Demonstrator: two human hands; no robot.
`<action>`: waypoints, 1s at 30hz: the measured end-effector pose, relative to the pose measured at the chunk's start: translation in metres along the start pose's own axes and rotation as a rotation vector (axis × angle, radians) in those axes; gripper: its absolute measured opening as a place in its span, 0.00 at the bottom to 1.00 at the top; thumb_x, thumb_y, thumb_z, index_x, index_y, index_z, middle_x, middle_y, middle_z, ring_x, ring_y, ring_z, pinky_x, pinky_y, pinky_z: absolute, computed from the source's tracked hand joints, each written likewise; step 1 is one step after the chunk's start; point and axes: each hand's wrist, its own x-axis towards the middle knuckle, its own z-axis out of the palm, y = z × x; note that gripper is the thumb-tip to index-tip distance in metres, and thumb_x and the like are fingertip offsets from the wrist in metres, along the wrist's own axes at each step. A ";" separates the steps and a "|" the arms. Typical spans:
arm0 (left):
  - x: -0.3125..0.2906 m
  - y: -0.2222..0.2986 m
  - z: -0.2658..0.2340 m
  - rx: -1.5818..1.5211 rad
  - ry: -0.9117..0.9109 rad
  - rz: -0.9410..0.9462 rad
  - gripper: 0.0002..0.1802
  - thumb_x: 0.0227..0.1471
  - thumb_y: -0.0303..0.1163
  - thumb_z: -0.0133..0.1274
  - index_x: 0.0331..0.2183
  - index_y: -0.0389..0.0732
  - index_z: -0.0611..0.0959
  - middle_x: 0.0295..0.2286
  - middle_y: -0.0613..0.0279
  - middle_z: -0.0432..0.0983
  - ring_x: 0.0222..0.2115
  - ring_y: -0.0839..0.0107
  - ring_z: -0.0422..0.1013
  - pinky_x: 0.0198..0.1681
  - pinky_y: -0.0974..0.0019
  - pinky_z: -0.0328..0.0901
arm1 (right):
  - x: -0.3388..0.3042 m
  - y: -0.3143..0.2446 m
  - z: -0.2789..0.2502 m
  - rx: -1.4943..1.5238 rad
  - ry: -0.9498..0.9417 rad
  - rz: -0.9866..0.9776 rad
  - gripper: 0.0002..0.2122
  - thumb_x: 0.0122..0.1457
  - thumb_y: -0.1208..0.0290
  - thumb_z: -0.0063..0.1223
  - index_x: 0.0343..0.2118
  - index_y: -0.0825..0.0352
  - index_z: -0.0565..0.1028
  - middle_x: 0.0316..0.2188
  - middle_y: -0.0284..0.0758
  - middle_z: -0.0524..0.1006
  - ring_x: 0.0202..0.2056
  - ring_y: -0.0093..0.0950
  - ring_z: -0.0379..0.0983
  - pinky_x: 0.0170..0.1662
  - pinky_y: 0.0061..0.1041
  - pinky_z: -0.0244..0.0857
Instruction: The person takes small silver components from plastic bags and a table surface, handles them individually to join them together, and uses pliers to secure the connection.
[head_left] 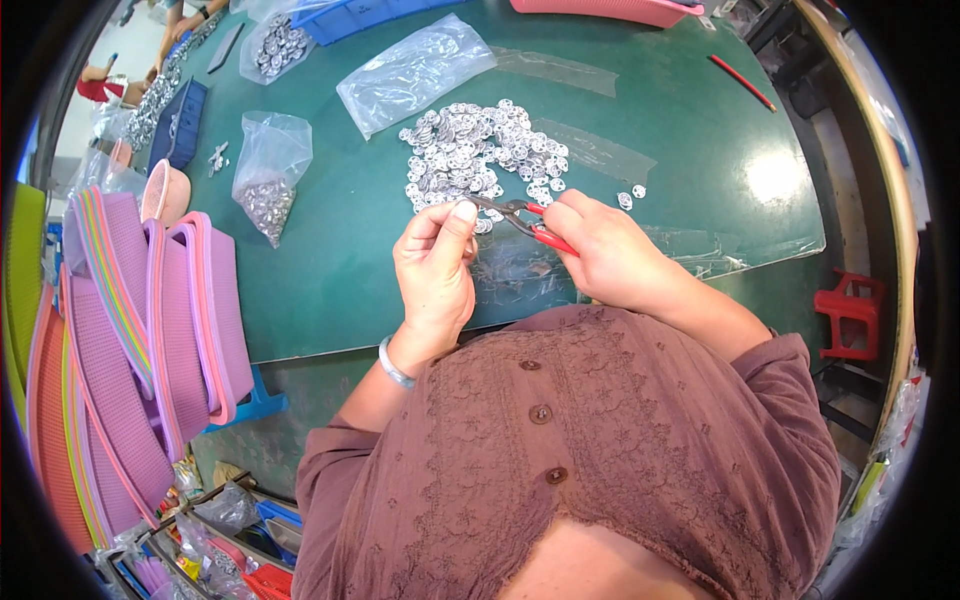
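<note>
Red-handled metal pliers (546,235) are gripped by the right hand (608,245), the left hand (434,262) pinched together; many round silver discs (450,145) seem unworked.

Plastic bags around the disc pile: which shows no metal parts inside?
The flat clear bag, just beyond the pile of silvery discs. The bag left of the pile and the upper-left bag both visibly hold metal parts.

Over on the green table (330,290), silvery discs (450,150) spread just past the left hand (435,265) and right hand (610,250); a flat clear bag (415,75) lies farther off, a filled bag (268,198) to their left, a thin red stick (742,83) well rightward.
</note>
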 end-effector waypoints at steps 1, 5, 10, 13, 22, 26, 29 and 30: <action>0.000 0.000 0.000 0.001 0.000 0.000 0.04 0.46 0.27 0.53 0.25 0.38 0.75 0.16 0.70 0.65 0.15 0.82 0.57 0.19 0.78 0.53 | 0.000 0.000 0.001 0.001 0.001 0.000 0.08 0.46 0.77 0.47 0.31 0.68 0.65 0.26 0.42 0.67 0.29 0.42 0.67 0.30 0.35 0.63; 0.002 -0.003 -0.002 0.006 0.033 0.010 0.04 0.46 0.26 0.53 0.24 0.38 0.75 0.15 0.70 0.65 0.15 0.82 0.57 0.19 0.78 0.53 | 0.002 0.002 0.005 -0.084 0.012 -0.020 0.08 0.46 0.77 0.46 0.31 0.69 0.65 0.27 0.42 0.66 0.29 0.41 0.67 0.31 0.34 0.63; 0.005 -0.006 -0.003 0.013 0.056 0.000 0.03 0.46 0.25 0.53 0.24 0.37 0.75 0.15 0.69 0.65 0.14 0.82 0.57 0.18 0.78 0.53 | 0.003 0.002 0.008 -0.140 0.050 -0.027 0.08 0.46 0.77 0.46 0.32 0.69 0.65 0.27 0.42 0.67 0.30 0.40 0.67 0.32 0.34 0.63; 0.005 -0.007 -0.005 -0.027 0.055 -0.025 0.04 0.46 0.26 0.53 0.25 0.36 0.75 0.15 0.69 0.65 0.14 0.82 0.57 0.17 0.78 0.53 | 0.007 0.001 0.002 -0.069 -0.094 0.077 0.09 0.48 0.75 0.47 0.33 0.69 0.66 0.27 0.43 0.67 0.31 0.41 0.67 0.33 0.34 0.63; 0.007 0.003 -0.003 -0.107 0.017 -0.126 0.08 0.49 0.29 0.50 0.30 0.34 0.76 0.17 0.68 0.66 0.17 0.82 0.58 0.20 0.79 0.53 | 0.007 0.009 -0.014 0.162 -0.026 0.102 0.09 0.51 0.71 0.48 0.31 0.70 0.67 0.28 0.45 0.68 0.30 0.43 0.67 0.34 0.34 0.62; 0.007 0.003 -0.003 -0.135 0.013 -0.149 0.06 0.48 0.29 0.51 0.28 0.35 0.77 0.18 0.68 0.68 0.16 0.82 0.59 0.18 0.79 0.54 | 0.008 0.007 -0.013 0.128 -0.029 0.065 0.08 0.51 0.70 0.49 0.30 0.69 0.67 0.27 0.44 0.68 0.30 0.42 0.67 0.33 0.34 0.62; 0.007 0.002 -0.004 -0.133 0.002 -0.149 0.06 0.48 0.29 0.51 0.28 0.36 0.77 0.18 0.67 0.68 0.16 0.82 0.60 0.19 0.78 0.54 | 0.010 0.005 -0.013 0.090 -0.041 0.064 0.08 0.51 0.70 0.49 0.30 0.68 0.67 0.27 0.43 0.68 0.30 0.42 0.67 0.32 0.34 0.62; 0.007 0.002 -0.005 -0.133 -0.005 -0.145 0.06 0.48 0.29 0.51 0.28 0.36 0.77 0.18 0.67 0.69 0.16 0.82 0.60 0.19 0.78 0.54 | 0.010 0.005 -0.013 0.073 -0.046 0.067 0.08 0.51 0.69 0.49 0.29 0.68 0.67 0.27 0.42 0.68 0.30 0.41 0.67 0.32 0.34 0.62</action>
